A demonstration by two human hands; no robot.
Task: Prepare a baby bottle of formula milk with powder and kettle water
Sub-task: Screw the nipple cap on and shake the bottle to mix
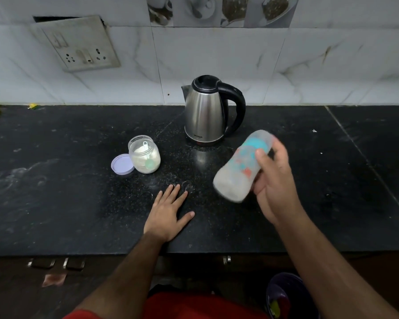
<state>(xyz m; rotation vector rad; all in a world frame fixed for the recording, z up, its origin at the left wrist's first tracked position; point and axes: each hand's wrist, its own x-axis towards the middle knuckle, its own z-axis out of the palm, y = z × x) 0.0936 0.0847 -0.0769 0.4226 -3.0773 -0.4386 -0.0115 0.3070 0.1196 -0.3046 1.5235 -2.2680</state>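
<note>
Bottle [242, 165] was off the counter, tilted w/ its base toward the person, gripped round the body by the right hand [274, 180], fingers and thumb curled on it; it showed heavy blur, so prob. mid-shake, and whether a teat or cap was on I couldn't tell. Contents looked cloudy white, which suggested powder and water were already in, so mixing seemed the step in hand. Left hand [168, 215] lay flat on the countertop [55, 192], fingers straight, holding nothing. Kettle [207, 111] stood upright at the back near the wall, lid down, handle to the right, well apart from both hands. Powder jar [144, 155] sat left of the kettle, open, w/ a scoop [145, 146] resting inside on the powder; its lid [122, 164] lay on the counter touching the jar's left side. Left to do, by my guess: finish shaking, set bottle down, re-lid the jar. Counter was dark speckled stone w/ faint white smears and dust approx. where the left hand rested. Behind: pale marble-look wall tiles, a worn socket plate [78, 46] up left. Below the counter edge, a dark bucket [288, 295] at lower right.
</note>
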